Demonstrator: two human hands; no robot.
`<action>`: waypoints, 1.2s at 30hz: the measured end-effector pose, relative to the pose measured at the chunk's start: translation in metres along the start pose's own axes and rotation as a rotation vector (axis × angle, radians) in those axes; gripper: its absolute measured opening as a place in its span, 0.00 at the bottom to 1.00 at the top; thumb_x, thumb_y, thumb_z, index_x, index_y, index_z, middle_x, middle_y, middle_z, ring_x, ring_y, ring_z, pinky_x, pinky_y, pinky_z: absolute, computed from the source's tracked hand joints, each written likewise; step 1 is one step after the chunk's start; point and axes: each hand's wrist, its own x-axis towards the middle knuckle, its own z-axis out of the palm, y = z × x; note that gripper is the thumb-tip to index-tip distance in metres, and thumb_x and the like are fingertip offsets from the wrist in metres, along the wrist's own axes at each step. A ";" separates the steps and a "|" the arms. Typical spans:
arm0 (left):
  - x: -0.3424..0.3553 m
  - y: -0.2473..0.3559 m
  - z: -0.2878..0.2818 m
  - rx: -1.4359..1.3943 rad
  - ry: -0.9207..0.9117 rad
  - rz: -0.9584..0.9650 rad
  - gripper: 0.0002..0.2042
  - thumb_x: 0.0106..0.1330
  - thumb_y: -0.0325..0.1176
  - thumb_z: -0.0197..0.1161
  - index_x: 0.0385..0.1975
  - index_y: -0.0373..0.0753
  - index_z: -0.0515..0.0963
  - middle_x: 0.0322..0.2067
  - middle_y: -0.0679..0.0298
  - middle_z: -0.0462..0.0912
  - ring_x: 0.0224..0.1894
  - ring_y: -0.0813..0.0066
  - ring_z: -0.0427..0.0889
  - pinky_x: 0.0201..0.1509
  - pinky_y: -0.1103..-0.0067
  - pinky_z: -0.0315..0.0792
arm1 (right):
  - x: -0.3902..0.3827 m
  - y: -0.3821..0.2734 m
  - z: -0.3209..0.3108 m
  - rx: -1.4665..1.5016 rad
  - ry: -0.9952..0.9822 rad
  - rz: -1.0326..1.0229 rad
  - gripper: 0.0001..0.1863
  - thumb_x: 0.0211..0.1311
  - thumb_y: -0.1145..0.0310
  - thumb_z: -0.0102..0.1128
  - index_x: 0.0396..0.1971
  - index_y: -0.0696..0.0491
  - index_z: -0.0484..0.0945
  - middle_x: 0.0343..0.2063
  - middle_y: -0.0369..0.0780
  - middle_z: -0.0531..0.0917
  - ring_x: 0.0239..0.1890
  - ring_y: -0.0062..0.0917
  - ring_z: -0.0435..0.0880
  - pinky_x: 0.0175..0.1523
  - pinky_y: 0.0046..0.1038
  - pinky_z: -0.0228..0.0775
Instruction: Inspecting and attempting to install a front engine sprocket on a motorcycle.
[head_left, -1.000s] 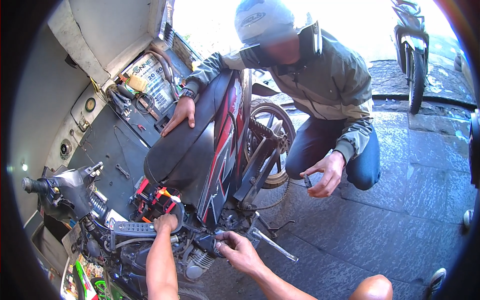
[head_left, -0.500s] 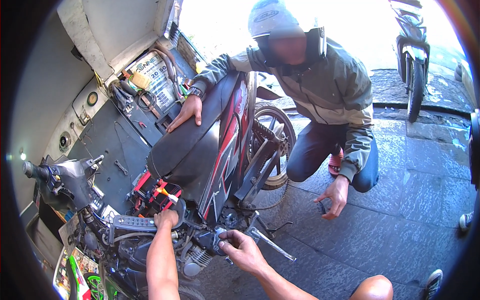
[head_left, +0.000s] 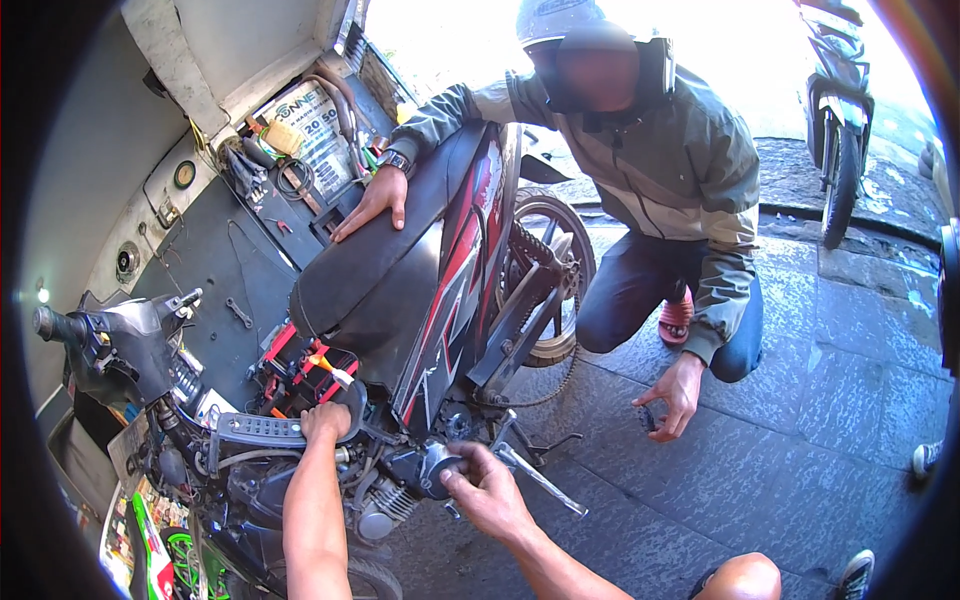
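A partly stripped motorcycle stands before me, with a long black seat [head_left: 385, 245] and red-and-black side panels [head_left: 455, 320]. My left hand [head_left: 326, 422] is closed around the perforated black frame piece [head_left: 262, 428] at its right end. Low on the engine, my right hand [head_left: 490, 492] has thumb and fingers closed at the edge of a dark round engine cover [head_left: 433, 474]; the fingers partly hide it. The finned cylinder [head_left: 388, 508] lies just left of that. A drive chain [head_left: 548, 396] hangs slack toward the rear wheel [head_left: 555, 275].
A helmeted person [head_left: 660, 170] crouches opposite, one hand [head_left: 378, 203] on the seat, the other [head_left: 675, 398] holding a small dark piece. The metal kickstand [head_left: 545, 480] juts right. A wrench [head_left: 239, 313] lies on the dark bench. Another motorcycle [head_left: 840, 120] stands at the far right.
My right hand has moved slightly against the engine, and a dark round part shows more clearly at its fingertips. My left hand keeps its place on the frame. The view has shifted a little.
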 end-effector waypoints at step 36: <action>-0.014 -0.002 -0.010 0.014 -0.011 0.073 0.23 0.66 0.42 0.42 0.48 0.38 0.81 0.54 0.53 0.80 0.59 0.57 0.77 0.63 0.64 0.63 | -0.010 0.204 0.007 -0.171 0.325 0.209 0.14 0.64 0.63 0.58 0.38 0.59 0.81 0.27 0.38 0.82 0.26 0.19 0.77 0.31 0.26 0.69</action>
